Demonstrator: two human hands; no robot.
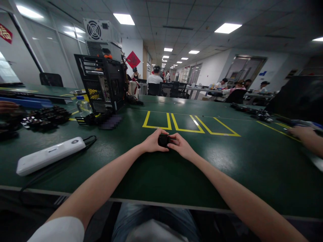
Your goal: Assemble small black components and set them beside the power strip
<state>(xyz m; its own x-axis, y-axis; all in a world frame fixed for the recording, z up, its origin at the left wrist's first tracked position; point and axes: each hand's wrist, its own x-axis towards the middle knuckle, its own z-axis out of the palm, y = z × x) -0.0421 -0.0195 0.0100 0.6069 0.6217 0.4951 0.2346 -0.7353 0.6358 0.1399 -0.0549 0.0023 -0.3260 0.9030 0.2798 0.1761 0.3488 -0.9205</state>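
Note:
Between both hands, over the green tabletop [161,178], is a small black block-like object [163,140] whose exact kind I cannot make out. My left hand [153,141] grips its left side, with the thumb below and the fingers above. From the right, my right hand [181,145] pinches the same object with curled fingers. The hands are just in front of the yellow tape rectangles [156,127] marked on the table. Whether the object rests on the surface or is slightly lifted, I cannot tell.
A white power strip [51,156] with a black cable lies at left. Behind it are dark metal parts [46,117], a clear bottle [83,107] and an open computer case [103,82]. Other people's hands [306,136] show at the far right and far left. Black parts [252,112] lie back right.

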